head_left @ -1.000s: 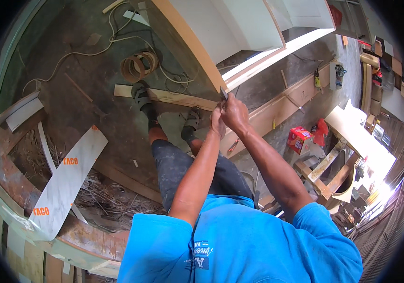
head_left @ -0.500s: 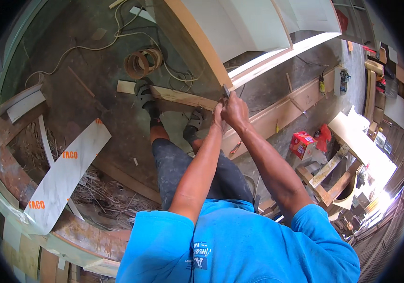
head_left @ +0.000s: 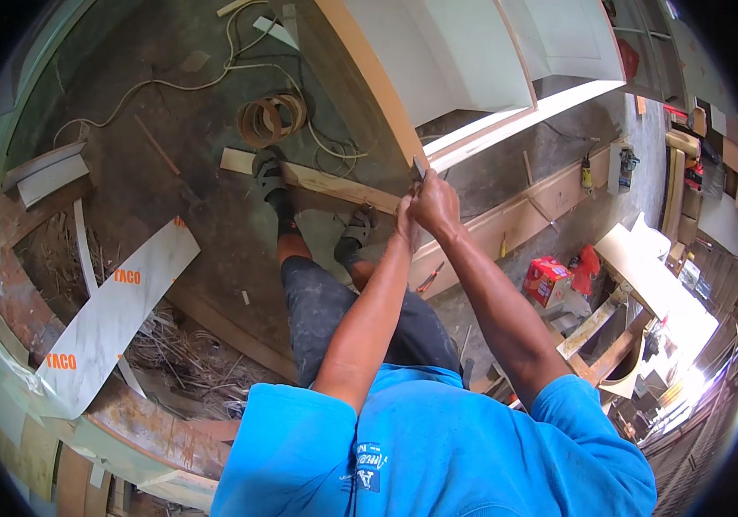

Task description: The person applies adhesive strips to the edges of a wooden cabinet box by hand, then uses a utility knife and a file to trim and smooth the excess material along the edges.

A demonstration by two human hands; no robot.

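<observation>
Middle of frame: right hand [head_left: 435, 208], fingers curled round small grey tool [head_left: 420, 166] by corner of brown-edged cabinet [head_left: 386, 86]. Left hand [head_left: 406, 221] close by; can't tell its fingers.

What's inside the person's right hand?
A thin grey tool pokes out of the right hand, near the brown cabinet edge. The rest is covered, so its whole shape can't be seen.

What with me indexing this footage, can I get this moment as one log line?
right hand: holding small grey tool | left hand: beside right hand, grip hidden | tool: at cabinet's brown edge, contact unclear
</observation>
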